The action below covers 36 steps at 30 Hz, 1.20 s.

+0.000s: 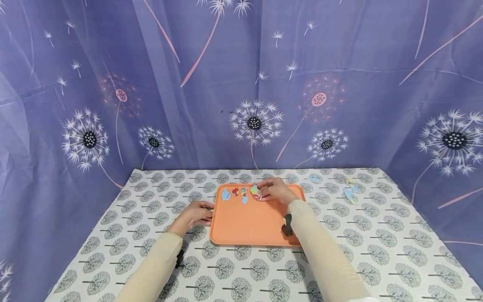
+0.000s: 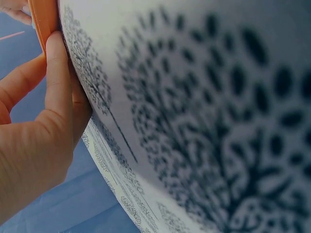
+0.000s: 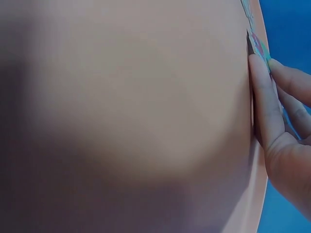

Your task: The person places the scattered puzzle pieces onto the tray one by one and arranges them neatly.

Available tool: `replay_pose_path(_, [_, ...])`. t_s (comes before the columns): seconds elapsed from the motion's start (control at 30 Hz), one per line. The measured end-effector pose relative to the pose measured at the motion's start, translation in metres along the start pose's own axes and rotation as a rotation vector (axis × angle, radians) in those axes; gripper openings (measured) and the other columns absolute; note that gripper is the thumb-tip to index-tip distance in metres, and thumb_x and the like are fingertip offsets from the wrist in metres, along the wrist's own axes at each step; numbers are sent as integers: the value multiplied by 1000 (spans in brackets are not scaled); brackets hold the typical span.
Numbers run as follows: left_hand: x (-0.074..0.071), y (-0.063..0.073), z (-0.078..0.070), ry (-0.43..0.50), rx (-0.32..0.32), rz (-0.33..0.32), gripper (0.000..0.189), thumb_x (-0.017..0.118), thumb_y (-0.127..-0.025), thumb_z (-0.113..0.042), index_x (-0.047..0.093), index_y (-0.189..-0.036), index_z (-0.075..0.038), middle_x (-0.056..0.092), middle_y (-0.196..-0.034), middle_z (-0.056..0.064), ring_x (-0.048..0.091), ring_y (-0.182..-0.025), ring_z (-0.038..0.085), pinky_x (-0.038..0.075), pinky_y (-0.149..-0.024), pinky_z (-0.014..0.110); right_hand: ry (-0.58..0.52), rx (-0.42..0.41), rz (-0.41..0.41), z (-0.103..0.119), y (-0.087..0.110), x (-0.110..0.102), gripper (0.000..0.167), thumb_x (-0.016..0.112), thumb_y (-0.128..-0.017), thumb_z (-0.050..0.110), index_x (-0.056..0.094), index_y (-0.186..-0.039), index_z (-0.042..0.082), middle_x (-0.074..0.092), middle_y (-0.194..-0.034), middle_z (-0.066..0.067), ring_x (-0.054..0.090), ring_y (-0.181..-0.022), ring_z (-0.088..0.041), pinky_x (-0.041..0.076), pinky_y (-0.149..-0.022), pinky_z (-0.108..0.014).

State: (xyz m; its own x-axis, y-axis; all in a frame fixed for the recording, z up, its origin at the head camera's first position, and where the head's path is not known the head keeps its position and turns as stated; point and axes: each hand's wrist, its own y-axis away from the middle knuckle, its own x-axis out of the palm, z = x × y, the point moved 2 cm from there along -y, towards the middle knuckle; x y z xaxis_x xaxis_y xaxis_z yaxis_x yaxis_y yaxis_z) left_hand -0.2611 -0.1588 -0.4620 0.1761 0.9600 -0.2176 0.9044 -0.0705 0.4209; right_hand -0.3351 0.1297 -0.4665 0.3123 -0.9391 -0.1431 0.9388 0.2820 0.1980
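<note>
An orange tray [image 1: 249, 222] lies on the patterned cloth, its left rim held between the thumb and fingers of my left hand [image 1: 196, 214]. In the left wrist view the fingertips meet at the edge of the tray [image 2: 43, 22]. Near the tray's back edge my right hand [image 1: 277, 191] pinches a flat, multicoloured puzzle piece [image 1: 255, 192]. The right wrist view shows that piece [image 3: 260, 47] edge-on between thumb and fingertip, close over the tray. To its left, along the back of the tray, lie a light blue piece [image 1: 225, 194], a red one [image 1: 235, 191] and a blue-and-red one [image 1: 244, 196].
Outside the tray, at the back right of the tree-print tablecloth [image 1: 260, 268], lie a light blue piece [image 1: 315, 178] and a small group of blue and yellow pieces [image 1: 349, 194]. A purple dandelion curtain [image 1: 211, 105] hangs behind the table.
</note>
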Motion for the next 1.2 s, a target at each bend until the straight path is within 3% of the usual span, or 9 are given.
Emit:
replay_pose_path(0.47, [-1, 2, -1, 18, 4, 7, 36, 63, -86, 7, 57, -121, 8, 67, -84, 18, 66, -64, 18, 62, -62, 28, 88, -14, -85, 8, 0, 10, 30, 65, -84, -11, 61, -113, -15, 64, -106, -28, 67, -66, -17, 63, -69, -33])
replay_pose_path(0.83, [-1, 1, 0, 25, 3, 7, 34, 63, -87, 7, 57, -121, 8, 67, -81, 17, 66, -62, 17, 62, -61, 27, 141, -36, -142, 10, 3, 13, 22, 69, -82, -8, 65, -103, -14, 68, -90, -20, 68, -63, -20, 63, -64, -31])
replay_pose_path(1.2, [-1, 1, 0, 23, 5, 5, 34, 63, -87, 7, 57, -121, 8, 67, -81, 17, 66, -63, 17, 62, -63, 28, 181, -62, -119, 12, 5, 10, 19, 67, -84, -8, 65, -102, -15, 68, -94, -25, 70, -70, -27, 63, -66, -34])
